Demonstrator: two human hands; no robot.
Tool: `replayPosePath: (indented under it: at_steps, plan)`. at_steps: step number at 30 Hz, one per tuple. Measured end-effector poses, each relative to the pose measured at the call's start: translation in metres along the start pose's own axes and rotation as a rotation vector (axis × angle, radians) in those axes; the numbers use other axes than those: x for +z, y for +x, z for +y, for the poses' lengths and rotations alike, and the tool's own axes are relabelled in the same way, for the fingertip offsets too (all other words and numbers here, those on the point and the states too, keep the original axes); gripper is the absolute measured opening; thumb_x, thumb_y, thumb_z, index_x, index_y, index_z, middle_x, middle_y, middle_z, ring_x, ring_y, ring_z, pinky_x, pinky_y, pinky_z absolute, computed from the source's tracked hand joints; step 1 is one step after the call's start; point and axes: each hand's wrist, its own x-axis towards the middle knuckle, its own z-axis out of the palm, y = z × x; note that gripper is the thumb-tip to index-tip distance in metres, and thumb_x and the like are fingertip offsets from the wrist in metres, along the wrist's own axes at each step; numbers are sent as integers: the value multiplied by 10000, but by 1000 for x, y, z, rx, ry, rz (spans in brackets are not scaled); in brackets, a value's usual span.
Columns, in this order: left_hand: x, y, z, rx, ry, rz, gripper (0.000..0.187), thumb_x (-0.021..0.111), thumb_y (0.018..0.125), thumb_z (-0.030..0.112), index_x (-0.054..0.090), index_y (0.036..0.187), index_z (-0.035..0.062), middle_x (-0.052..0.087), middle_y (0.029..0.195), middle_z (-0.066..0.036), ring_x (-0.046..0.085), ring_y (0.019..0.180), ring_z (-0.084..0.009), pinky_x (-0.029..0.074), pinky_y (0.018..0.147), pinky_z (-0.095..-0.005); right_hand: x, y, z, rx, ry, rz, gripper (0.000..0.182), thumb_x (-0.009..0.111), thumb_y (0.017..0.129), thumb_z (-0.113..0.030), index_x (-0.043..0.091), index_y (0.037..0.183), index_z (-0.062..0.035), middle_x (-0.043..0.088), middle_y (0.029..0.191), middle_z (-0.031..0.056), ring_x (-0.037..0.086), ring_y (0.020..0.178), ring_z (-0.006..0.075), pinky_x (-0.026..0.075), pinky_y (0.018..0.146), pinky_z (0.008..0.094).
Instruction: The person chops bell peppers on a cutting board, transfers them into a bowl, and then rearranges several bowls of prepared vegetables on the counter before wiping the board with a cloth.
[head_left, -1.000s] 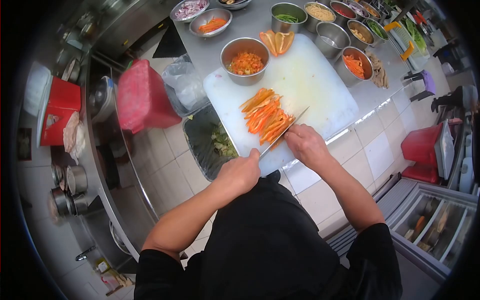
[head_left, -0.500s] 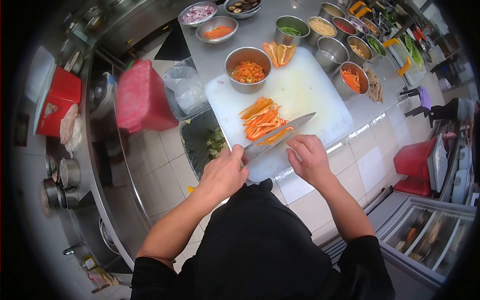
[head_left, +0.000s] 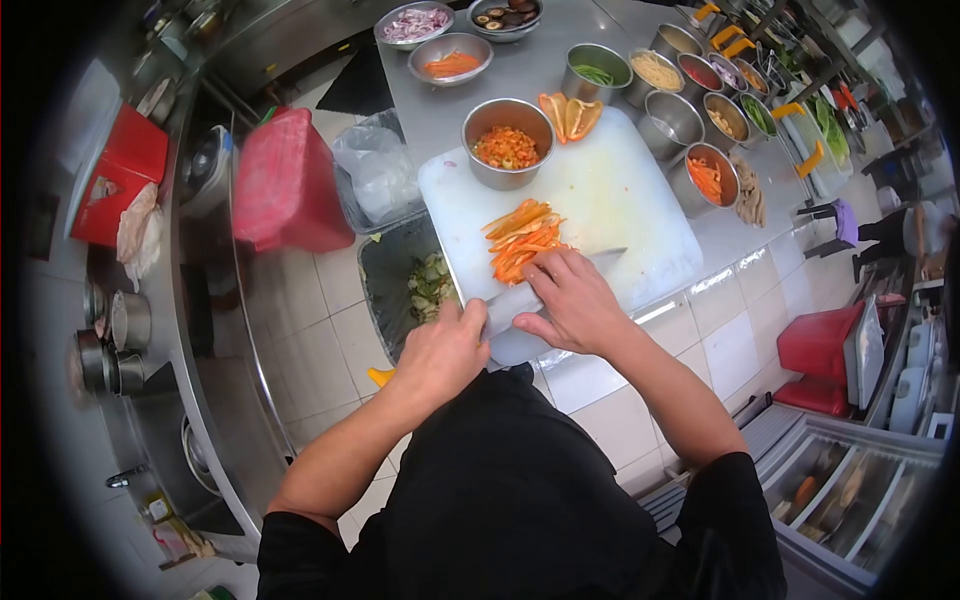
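My left hand (head_left: 443, 345) is closed round the handle of a kitchen knife (head_left: 506, 308) at the near left edge of the white cutting board (head_left: 640, 220). The blade points away to the right, low over the board. Across the blade lies my right hand (head_left: 570, 300), thumb apart from the fingers, its fingertips beside a heap of orange bell pepper strips (head_left: 522, 238). The hand hides the middle of the blade. Behind the strips, a steel bowl of diced pepper (head_left: 507, 150) stands on the board. Pepper halves (head_left: 572, 117) rest at the board's far edge.
Steel pots with cut vegetables (head_left: 655, 75) line the counter's far right. Bowls of carrot (head_left: 450, 62), onion (head_left: 415, 25) and mushrooms (head_left: 506, 15) stand at the back. Left of the board are a scrap bin (head_left: 425, 285) and a red container (head_left: 290, 185).
My right hand has moved left and forward, from beside the blade to over it, reaching the heap. The pepper pieces on the blade no longer show. My left hand keeps its grip.
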Motion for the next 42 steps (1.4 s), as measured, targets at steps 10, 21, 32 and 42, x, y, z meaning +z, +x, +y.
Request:
replayPosePath:
  at_steps: [10, 21, 32, 42]
  plan:
    - [-19, -45, -14, -72, -234, 11, 310, 683, 906, 184, 572, 1166, 58, 682, 1026, -191, 698, 863, -401, 563, 792, -483, -49, -28, 37, 70, 162, 337, 660, 754, 862, -473, 588, 1284, 7, 595, 1218, 192, 559, 1145, 401, 455, 1019, 494]
    - [-33, -76, -31, -424, -383, 105, 359, 685, 915, 219, 579, 1211, 46, 730, 927, -218, 720, 891, -401, 557, 811, -461, -4, 59, 68, -365, -83, -107, 1154, 816, 613, -736, 487, 1432, 7, 473, 1463, 254, 407, 1393, 452, 269, 1200, 562]
    - [2, -74, -75, -483, -394, 51, 389, 732, 883, 238, 615, 1196, 40, 718, 848, -167, 712, 795, -302, 553, 749, -412, 25, 28, 81, -275, 94, -3, 884, 826, 679, -590, 561, 1327, -50, 608, 1189, 149, 579, 1109, 355, 423, 1023, 488]
    - [-37, 10, -40, -207, -172, -96, 413, 606, 976, 317, 598, 1291, 50, 724, 1083, -253, 684, 1032, -453, 534, 918, -501, 49, 18, -2, 756, -175, 220, 969, 825, 727, -615, 514, 1415, -7, 551, 1225, 157, 507, 1185, 343, 405, 1019, 464]
